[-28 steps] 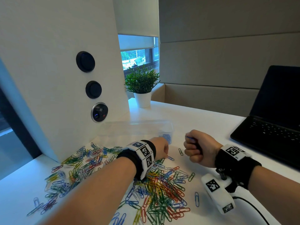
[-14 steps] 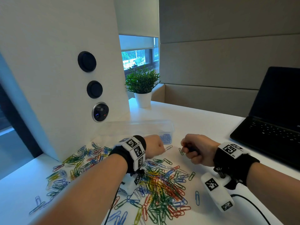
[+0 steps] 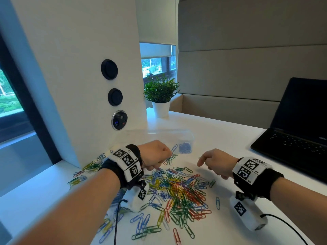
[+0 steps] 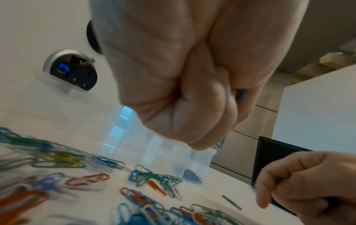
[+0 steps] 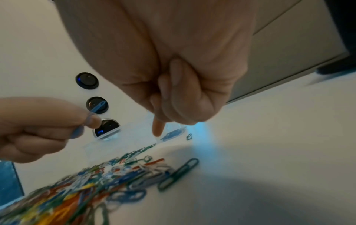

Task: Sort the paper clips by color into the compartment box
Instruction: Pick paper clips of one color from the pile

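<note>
While your left hand (image 3: 155, 154) pinches a blue clip (image 3: 174, 149), the box (image 3: 159, 137) lies just beyond it, long axis running left-right. Your right hand (image 3: 215, 162), clenched on blue clips with forefinger out, is slightly farther

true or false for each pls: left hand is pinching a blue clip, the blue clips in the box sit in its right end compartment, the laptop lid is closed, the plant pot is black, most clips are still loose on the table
1. The left hand pinches a blue paper clip. True.
2. The blue clips in the compartment box sit in its right end compartment. True.
3. The laptop lid is closed. False: it stands open, keyboard showing.
4. The plant pot is black. False: it is white.
5. Most clips still lie in a loose mixed pile on the table. True.
</note>
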`<action>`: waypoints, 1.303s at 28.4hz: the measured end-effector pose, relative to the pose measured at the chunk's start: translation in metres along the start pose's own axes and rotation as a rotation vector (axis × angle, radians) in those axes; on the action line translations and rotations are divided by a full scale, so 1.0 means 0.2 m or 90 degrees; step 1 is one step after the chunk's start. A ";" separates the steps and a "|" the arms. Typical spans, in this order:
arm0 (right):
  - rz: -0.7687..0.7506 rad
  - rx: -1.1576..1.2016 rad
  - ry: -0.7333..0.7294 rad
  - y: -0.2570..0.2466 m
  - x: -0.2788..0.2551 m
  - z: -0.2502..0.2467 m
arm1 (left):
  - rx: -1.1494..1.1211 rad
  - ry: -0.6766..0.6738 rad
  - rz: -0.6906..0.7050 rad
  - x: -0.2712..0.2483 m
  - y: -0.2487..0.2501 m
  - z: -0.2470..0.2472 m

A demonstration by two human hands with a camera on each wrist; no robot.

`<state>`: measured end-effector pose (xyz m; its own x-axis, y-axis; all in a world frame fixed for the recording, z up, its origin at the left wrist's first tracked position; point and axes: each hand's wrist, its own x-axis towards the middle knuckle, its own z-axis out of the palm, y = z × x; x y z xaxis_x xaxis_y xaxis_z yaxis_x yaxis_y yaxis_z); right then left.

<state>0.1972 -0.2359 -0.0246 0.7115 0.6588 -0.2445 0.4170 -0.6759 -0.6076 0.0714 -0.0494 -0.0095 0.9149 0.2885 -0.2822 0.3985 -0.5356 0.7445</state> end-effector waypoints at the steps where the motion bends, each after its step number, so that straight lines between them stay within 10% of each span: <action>1: -0.014 -0.042 -0.001 0.00 -0.03 0.00 | 0.007 -0.001 0.000 -0.03 -0.01 0.00; 26: -0.122 -0.387 -0.034 0.04 -0.12 0.12 | 0.127 0.035 -0.001 -0.23 -0.08 0.06; 37: -0.110 -0.179 -0.038 0.05 -0.13 0.03 | 0.097 0.035 -0.001 -0.24 -0.07 0.05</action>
<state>0.1784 -0.2584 -0.0295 0.5857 0.7842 -0.2050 0.6744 -0.6118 -0.4135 0.0226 -0.0644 -0.0123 0.9108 0.3305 -0.2473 0.4094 -0.6475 0.6427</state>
